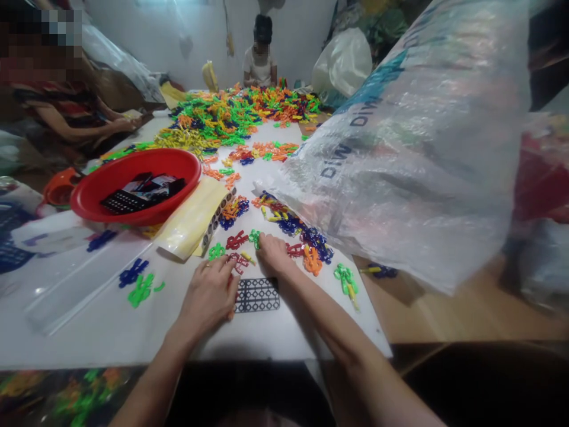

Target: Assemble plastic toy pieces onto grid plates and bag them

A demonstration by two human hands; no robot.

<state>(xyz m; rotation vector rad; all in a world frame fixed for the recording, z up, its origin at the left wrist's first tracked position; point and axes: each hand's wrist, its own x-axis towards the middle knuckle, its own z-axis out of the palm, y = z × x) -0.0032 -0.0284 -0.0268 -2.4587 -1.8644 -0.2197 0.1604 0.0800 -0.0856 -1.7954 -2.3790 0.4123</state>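
Note:
My left hand (212, 289) lies low over the table with its fingers stretched forward, the fingertips touching a red plastic figure piece (240, 264). A bit of orange shows under its thumb side. My right hand (274, 254) is closed at the fingertips on a green plastic figure piece (254, 238). Between my hands lies a black plastic grid card (258, 295) with rows of round holes. A small yellow stick (248, 258) rests just beyond it. Close by are another red piece (236, 240), a green piece (217, 252) and an orange piece (312, 261).
A red basin (137, 216) holding black cards stands at the left, beside a yellow sheet roll (189, 222). A large white sack (400, 178) leans over the table's right side. Colourful pieces (231, 115) are heaped at the far end. Two people sit around the table.

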